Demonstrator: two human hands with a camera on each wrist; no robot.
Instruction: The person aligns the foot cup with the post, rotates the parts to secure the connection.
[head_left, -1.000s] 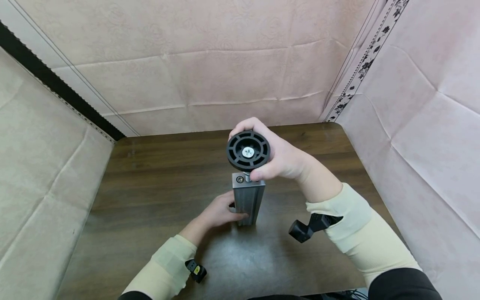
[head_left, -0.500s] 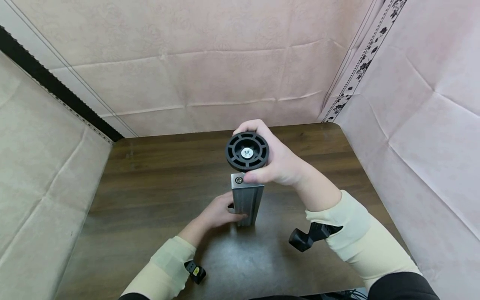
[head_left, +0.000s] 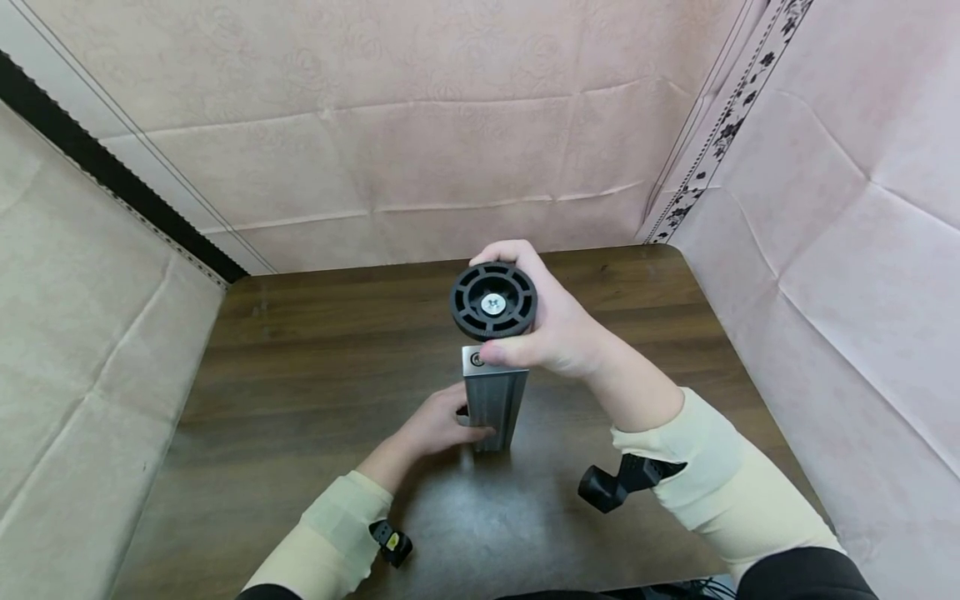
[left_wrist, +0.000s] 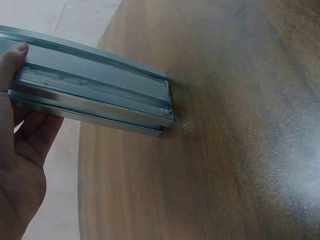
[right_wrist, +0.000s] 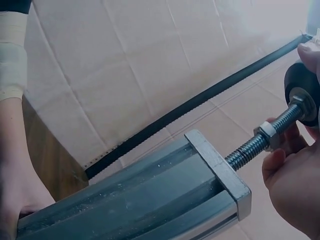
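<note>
An aluminium profile (head_left: pixel 497 408) stands upright on the table, and my left hand (head_left: pixel 441 425) grips it low down. In the left wrist view the grooved profile (left_wrist: pixel 95 82) has its lower end on the wood, with the thumb on one face. From the end plate (right_wrist: pixel 220 175) sticks out a threaded stud (right_wrist: pixel 242 156) with a nut (right_wrist: pixel 269 133). At its tip sits the round black levelling foot (head_left: pixel 493 282). My right hand (head_left: pixel 558 329) holds this foot, thumb in front, fingers behind. Some fingers curl near the nut; contact there is unclear.
The brown wooden table (head_left: pixel 315 358) spreads round the profile. Pale cloth walls (head_left: pixel 450 150) close off the back and both sides. Black wrist camera mounts (head_left: pixel 603 487) stick out from both sleeves. Cables (head_left: pixel 716 588) show below the front edge.
My right thumb has slid left under the foot, covering the stud and now partly a bolt in the end plate. The left hand and the profile stay in place.
</note>
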